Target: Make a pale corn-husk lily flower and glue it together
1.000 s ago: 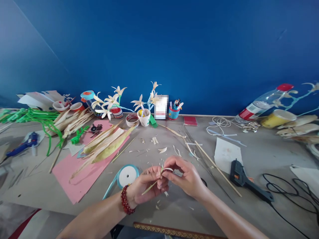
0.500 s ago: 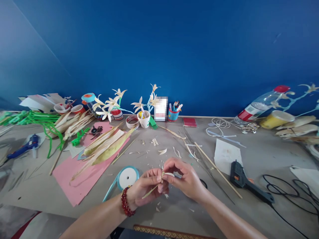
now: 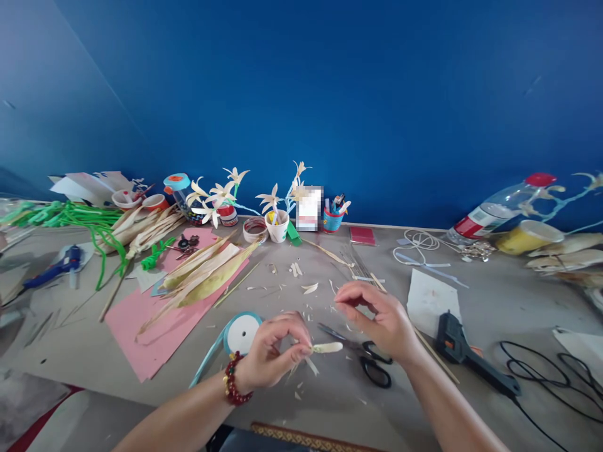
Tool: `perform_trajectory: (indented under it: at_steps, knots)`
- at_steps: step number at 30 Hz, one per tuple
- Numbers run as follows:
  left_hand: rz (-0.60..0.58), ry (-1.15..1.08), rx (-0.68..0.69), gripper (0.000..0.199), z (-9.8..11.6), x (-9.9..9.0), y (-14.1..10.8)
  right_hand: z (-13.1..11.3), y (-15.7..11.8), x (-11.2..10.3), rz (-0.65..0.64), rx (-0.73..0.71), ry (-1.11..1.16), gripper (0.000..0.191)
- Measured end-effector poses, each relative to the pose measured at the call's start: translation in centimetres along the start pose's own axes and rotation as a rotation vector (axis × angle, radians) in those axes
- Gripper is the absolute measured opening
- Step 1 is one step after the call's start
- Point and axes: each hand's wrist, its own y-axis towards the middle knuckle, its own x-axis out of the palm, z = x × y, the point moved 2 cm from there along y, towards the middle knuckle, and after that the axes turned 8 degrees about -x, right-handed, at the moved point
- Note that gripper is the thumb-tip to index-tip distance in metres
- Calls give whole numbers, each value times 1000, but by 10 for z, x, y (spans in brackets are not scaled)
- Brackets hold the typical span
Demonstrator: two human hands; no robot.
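My left hand (image 3: 277, 351), with a red bead bracelet (image 3: 234, 380) at its wrist, pinches a short pale husk petal (image 3: 328, 347) between thumb and fingertips. The petal points to the right, over the table. To its right and higher up, my right hand (image 3: 377, 317) is raised apart from it, thumb and index tips brought together; whatever lies between them is too small to make out. Between and below the hands lie black-handled scissors (image 3: 372, 364), partly beside the right hand. A blue ribbon spool (image 3: 244, 334) sits behind the left hand. Husk scraps (image 3: 309, 289) are scattered beyond the hands.
Pink paper (image 3: 141, 333) bearing dried husks (image 3: 211, 276) lies left. A black glue gun (image 3: 471, 351) and its cord lie right; a blue glue gun (image 3: 59, 269) is far left. Husk flowers (image 3: 221, 191), a pen cup (image 3: 332, 220) and a tilted bottle (image 3: 485, 216) line the wall.
My hands have come apart: the right has moved right and upward, while the left keeps the husk petal, now pointing right. The scissors, mostly hidden before, show between them. The view has shifted slightly.
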Motion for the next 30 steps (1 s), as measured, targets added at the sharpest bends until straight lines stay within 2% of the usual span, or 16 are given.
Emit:
perform_trajectory:
  at_steps: [4, 8, 11, 13, 15, 18, 21, 25, 30]
  knots:
    - [20, 56, -56, 12, -7, 0, 0, -6, -5, -20, 57, -55, -127, 8]
    - [96, 21, -229, 17, -22, -3, -1, -5, -34, -68, 232, -19, -431, 6]
    - [157, -55, -390, 22, -30, -4, -2, 9, -81, -110, 318, 172, -702, 13]
    - [157, -81, -463, 23, -33, -3, -2, 23, -118, -132, 248, 364, -807, 26]
    - [139, -102, -490, 23, -35, -2, -3, 35, -150, -144, 119, 468, -856, 34]
    - [130, -140, -509, 21, -39, 0, -5, 48, -178, -147, -14, 457, -888, 36]
    - [150, -148, -518, 19, -44, -1, -7, 58, -187, -144, -84, 436, -912, 31]
    - [169, -154, -491, 19, -46, -3, -7, 65, -186, -143, -88, 427, -927, 22]
    - [163, -158, -481, 21, -41, -3, -5, 68, -184, -144, -23, 351, -1005, 14]
